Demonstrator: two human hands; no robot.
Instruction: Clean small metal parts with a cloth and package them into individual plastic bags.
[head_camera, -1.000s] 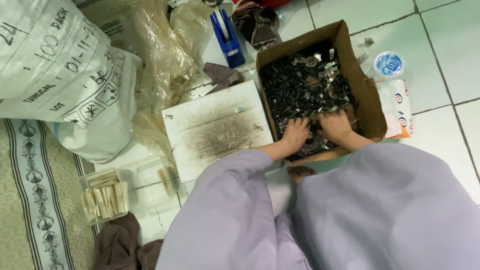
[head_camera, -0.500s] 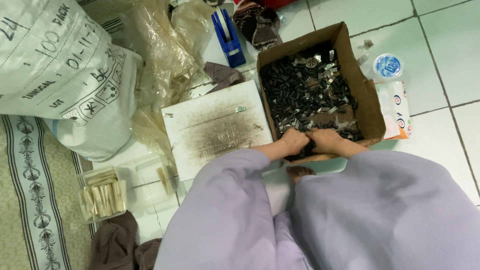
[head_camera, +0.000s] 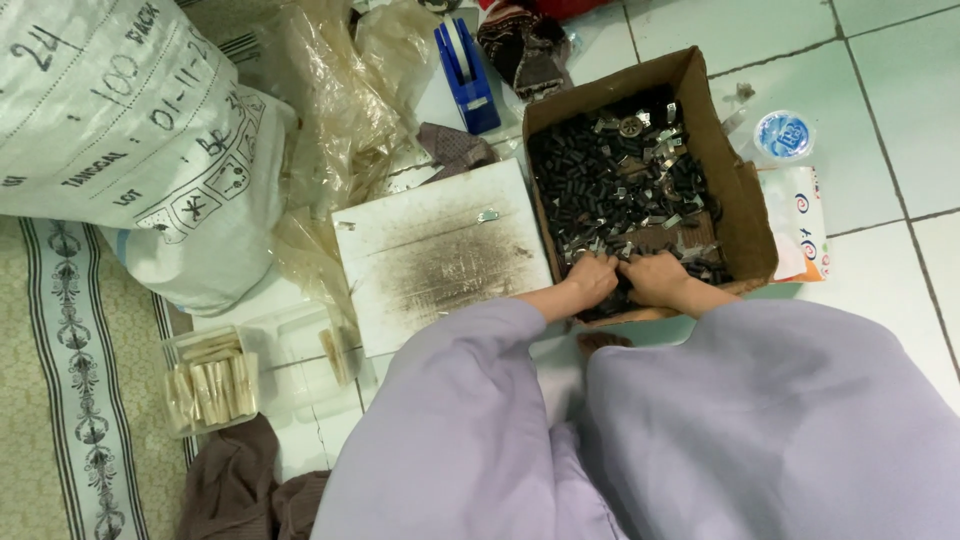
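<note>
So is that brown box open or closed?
Open. The cardboard box has no lid over it, so the small black and silver pieces inside show, and both hands, left and right, reach in.

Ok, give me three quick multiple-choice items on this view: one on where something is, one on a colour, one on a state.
1. Where are both hands?
A. On the white board
B. In the cardboard box
C. On the big sack

2. What colour is the tape dispenser?
A. Blue
B. Red
C. Green

3. How does the cardboard box stand?
A. Taped shut
B. Tipped over
C. Open, holding small parts

Answers: B, the left hand and right hand rest together among the small parts at the near end of the cardboard box. A, the tape dispenser above the white board is blue. C, the box's top is open, with dark and silvery pieces showing inside.
</note>
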